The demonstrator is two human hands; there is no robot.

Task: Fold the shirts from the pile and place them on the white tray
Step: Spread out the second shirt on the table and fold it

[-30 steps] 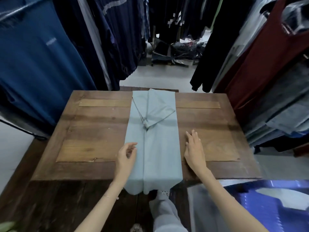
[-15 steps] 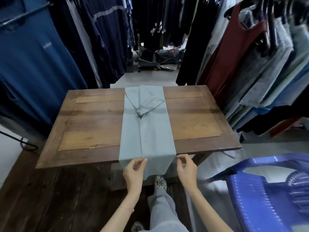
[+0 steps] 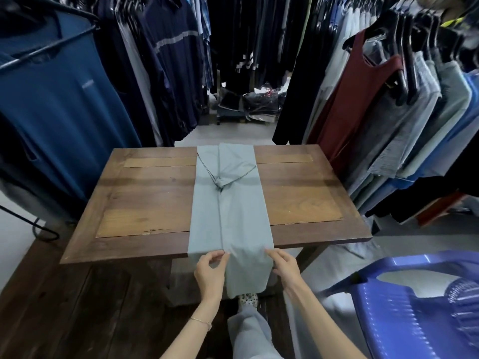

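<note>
A pale grey-green shirt (image 3: pixel 230 208) lies folded into a long narrow strip down the middle of the wooden table (image 3: pixel 145 203), sleeves crossed on top near the far end. Its hem hangs over the near table edge. My left hand (image 3: pixel 211 270) pinches the hanging cloth at the left part of the hem, just below the edge. My right hand (image 3: pixel 283 268) grips the strip's right edge at the same height. No white tray or shirt pile is in view.
Racks of hanging clothes close in on the left (image 3: pixel 64 99), back (image 3: pixel 246 35) and right (image 3: pixel 388 99) of the table. A blue plastic chair (image 3: pixel 414 307) stands at the lower right. Bags lie on the floor behind the table (image 3: pixel 248 104).
Both hands slid from beside the shirt on the tabletop down to the hanging hem and took hold of it. The view pulled back from the table.
</note>
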